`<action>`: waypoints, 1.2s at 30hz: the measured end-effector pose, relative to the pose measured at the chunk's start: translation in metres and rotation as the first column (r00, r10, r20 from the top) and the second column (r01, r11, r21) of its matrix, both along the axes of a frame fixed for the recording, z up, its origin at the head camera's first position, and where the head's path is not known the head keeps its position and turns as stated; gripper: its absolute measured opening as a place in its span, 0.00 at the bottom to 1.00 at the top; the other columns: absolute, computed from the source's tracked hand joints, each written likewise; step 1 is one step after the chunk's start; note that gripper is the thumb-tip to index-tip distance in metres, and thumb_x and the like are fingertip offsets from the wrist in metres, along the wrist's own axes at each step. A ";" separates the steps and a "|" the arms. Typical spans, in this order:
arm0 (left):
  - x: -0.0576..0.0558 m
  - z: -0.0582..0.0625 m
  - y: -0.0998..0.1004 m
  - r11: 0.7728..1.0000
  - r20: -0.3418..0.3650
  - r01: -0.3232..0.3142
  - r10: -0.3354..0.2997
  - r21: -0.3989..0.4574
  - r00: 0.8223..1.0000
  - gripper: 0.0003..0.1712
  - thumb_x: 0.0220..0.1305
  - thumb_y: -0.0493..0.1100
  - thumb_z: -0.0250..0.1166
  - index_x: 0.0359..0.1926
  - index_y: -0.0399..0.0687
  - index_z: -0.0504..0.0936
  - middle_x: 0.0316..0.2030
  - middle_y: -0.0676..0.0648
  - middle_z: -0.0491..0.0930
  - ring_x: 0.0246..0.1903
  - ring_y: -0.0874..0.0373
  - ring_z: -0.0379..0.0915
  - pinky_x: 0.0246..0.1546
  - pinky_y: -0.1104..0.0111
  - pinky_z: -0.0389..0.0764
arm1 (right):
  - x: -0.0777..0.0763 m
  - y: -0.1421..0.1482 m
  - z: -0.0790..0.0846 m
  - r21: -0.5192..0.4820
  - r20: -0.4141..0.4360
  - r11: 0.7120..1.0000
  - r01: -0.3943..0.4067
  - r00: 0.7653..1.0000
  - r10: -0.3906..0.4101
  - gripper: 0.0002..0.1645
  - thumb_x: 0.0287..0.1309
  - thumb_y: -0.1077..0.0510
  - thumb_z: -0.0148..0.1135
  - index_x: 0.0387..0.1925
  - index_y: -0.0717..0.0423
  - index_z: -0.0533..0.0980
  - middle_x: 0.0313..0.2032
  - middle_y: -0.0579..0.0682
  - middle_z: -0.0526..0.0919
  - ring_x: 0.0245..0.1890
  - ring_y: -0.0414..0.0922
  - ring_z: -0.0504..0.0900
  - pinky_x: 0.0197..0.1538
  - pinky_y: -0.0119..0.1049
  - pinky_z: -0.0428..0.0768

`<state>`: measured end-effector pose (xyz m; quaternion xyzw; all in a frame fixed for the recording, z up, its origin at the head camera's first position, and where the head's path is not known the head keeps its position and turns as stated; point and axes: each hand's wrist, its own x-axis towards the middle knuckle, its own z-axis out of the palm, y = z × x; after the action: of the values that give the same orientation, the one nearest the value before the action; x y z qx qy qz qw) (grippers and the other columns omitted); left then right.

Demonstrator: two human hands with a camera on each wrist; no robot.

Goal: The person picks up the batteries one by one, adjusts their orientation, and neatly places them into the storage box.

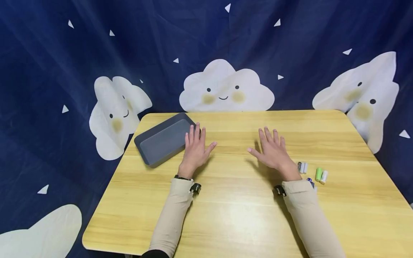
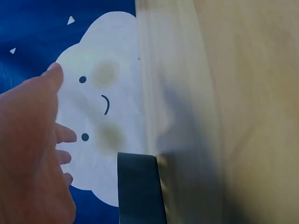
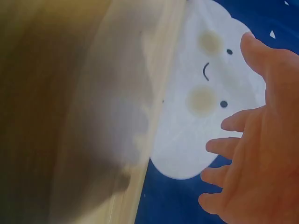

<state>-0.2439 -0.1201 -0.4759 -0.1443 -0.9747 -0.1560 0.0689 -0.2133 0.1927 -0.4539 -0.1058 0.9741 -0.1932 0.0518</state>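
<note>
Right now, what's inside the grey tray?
Head view: no items visible in the grey tray, just its bare bottom. The left hand covers part of its right end; anything behind there can't be seen.

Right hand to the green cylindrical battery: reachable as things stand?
Probably yes: the right hand holds nothing, and the green cylindrical battery shows uncovered nearby, with a white cylindrical battery close beside it.

Dark gray rectangular tray (image 1: 166, 138) with rounded corners, open side up, aslant by the desk's (image 1: 232, 215) far left corner, small battery-like cylinders (image 1: 318, 174) toward the right edge, gray pair (image 1: 305, 168), green one (image 1: 318, 175) beside white one (image 1: 324, 177), blue ones (image 1: 309, 180) partly hidden.
</note>
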 end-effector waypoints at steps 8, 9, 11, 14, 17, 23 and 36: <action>0.006 0.006 -0.035 0.993 0.004 -0.033 0.032 0.111 0.999 0.51 0.77 0.69 0.47 0.81 0.34 0.51 0.84 0.38 0.33 0.83 0.37 0.28 0.81 0.38 0.39 | -0.024 -0.031 0.011 -0.152 0.011 0.984 -0.096 0.995 0.098 0.59 0.72 0.28 0.49 0.84 0.57 0.37 0.83 0.64 0.40 0.82 0.68 0.35 0.81 0.68 0.37; 0.008 0.007 -0.040 0.992 0.012 -0.041 0.040 0.120 0.999 0.51 0.77 0.69 0.47 0.81 0.34 0.50 0.84 0.38 0.33 0.83 0.37 0.28 0.81 0.38 0.38 | -0.027 -0.035 0.012 -0.183 0.016 0.977 -0.107 0.994 0.111 0.59 0.72 0.29 0.51 0.84 0.57 0.38 0.83 0.64 0.41 0.83 0.67 0.37 0.82 0.66 0.38; 0.010 0.009 -0.050 0.988 0.026 -0.058 0.055 0.146 0.998 0.52 0.77 0.70 0.47 0.81 0.34 0.50 0.84 0.37 0.34 0.83 0.38 0.26 0.81 0.38 0.38 | -0.033 -0.043 0.013 -0.238 0.016 0.963 -0.131 0.990 0.138 0.58 0.72 0.32 0.53 0.83 0.58 0.40 0.83 0.64 0.44 0.83 0.65 0.41 0.83 0.62 0.43; 0.015 0.009 -0.064 0.978 0.052 -0.093 0.085 0.184 0.995 0.52 0.76 0.70 0.48 0.81 0.35 0.50 0.84 0.38 0.34 0.83 0.39 0.25 0.81 0.37 0.37 | -0.043 -0.055 0.011 -0.308 0.027 0.939 -0.153 0.985 0.169 0.56 0.72 0.35 0.56 0.83 0.61 0.42 0.82 0.64 0.48 0.83 0.61 0.47 0.84 0.58 0.49; 0.021 0.004 -0.078 0.966 0.065 -0.133 0.121 0.221 0.991 0.53 0.76 0.70 0.49 0.81 0.35 0.50 0.84 0.37 0.34 0.83 0.38 0.24 0.80 0.36 0.36 | -0.050 -0.064 0.006 -0.355 0.045 0.921 -0.161 0.981 0.189 0.55 0.72 0.37 0.57 0.82 0.63 0.44 0.82 0.64 0.50 0.82 0.60 0.50 0.83 0.57 0.52; 0.033 0.003 -0.107 0.955 0.057 -0.190 0.182 0.229 0.982 0.54 0.75 0.69 0.52 0.81 0.32 0.50 0.83 0.33 0.35 0.82 0.32 0.27 0.78 0.32 0.36 | -0.061 -0.086 0.001 -0.411 0.067 0.897 -0.161 0.976 0.206 0.54 0.72 0.40 0.60 0.82 0.63 0.46 0.81 0.62 0.53 0.82 0.59 0.52 0.83 0.55 0.54; 0.056 -0.003 -0.161 0.880 0.137 -0.339 0.311 0.333 0.941 0.57 0.75 0.67 0.53 0.81 0.30 0.41 0.83 0.33 0.27 0.82 0.32 0.22 0.79 0.35 0.34 | -0.079 -0.122 -0.017 -0.546 0.121 0.832 -0.102 0.972 0.199 0.54 0.71 0.45 0.63 0.84 0.55 0.44 0.79 0.61 0.60 0.79 0.61 0.60 0.78 0.57 0.65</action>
<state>-0.1878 -0.2815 -0.4786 0.0422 -0.9433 -0.3195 0.0800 -0.2923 0.0705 -0.4705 -0.1756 0.8615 -0.4612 0.1197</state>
